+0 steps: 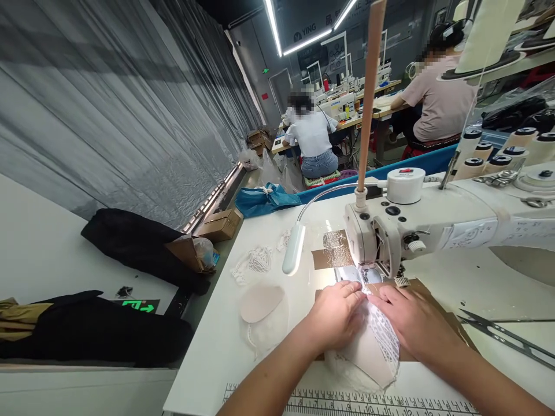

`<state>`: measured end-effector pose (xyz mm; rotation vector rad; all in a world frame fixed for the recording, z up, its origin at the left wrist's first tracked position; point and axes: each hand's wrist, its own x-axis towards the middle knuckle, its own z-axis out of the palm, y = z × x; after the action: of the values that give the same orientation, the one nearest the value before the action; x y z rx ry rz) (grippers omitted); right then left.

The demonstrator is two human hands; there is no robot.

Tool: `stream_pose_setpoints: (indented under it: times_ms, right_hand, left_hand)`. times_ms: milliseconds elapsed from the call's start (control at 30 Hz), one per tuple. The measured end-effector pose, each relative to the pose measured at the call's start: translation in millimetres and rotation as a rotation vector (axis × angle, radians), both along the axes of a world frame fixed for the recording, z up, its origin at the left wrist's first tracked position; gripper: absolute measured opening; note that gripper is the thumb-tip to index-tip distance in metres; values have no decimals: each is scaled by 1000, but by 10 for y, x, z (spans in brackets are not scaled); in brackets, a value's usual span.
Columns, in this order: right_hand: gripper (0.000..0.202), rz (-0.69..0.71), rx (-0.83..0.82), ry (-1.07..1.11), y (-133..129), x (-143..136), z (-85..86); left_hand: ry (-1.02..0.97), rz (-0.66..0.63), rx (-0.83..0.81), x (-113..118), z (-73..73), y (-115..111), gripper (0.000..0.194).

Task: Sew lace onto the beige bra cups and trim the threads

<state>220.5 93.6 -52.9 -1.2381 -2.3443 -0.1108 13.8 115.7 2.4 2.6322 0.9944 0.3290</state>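
Observation:
A beige bra cup (368, 353) with a white lace edge lies under the needle area of a white sewing machine (385, 231). My left hand (339, 315) is closed on the cup's left side, its fingertips pressed together close to the presser foot. On the lace side, my right hand (405, 320) is closed too, with its thumb and fingers holding the edge near the needle. The needle point itself is hidden by my fingers and the lamp's glare. Another beige cup (262, 304) rests on the table to the left of my left hand.
White lace pieces (259, 261) lie farther back on the table. A lit lamp (293, 249) hangs left of the machine head. Black thread snips (507, 335) lie at right, a printed ruler (342, 400) along the front. Two people sit at machines beyond.

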Motion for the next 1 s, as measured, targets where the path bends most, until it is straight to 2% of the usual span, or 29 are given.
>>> stream_pose_setpoints:
  times_ms: [100, 333, 567, 700, 867, 1000]
  right_hand:
    - [42, -50, 14, -9, -5, -13, 16]
    - [42, -121, 57, 2, 12, -59, 94]
    - [46, -153, 74, 10, 52, -111, 102]
    - [46, -118, 44, 29, 47, -83, 126]
    - [41, -42, -44, 77, 25, 34, 109]
    - [43, -80, -79, 126, 20, 112, 5]
  left_hand:
    - [22, 35, 14, -9, -26, 36, 41]
    - [27, -19, 14, 7, -123, 170, 44]
    - [83, -141, -62, -84, -55, 405, 50]
    - [125, -178, -76, -113, -36, 490, 52]
    - [87, -67, -17, -170, 71, 321, 41]
    - [-35, -13, -22, -129, 109, 113, 33]
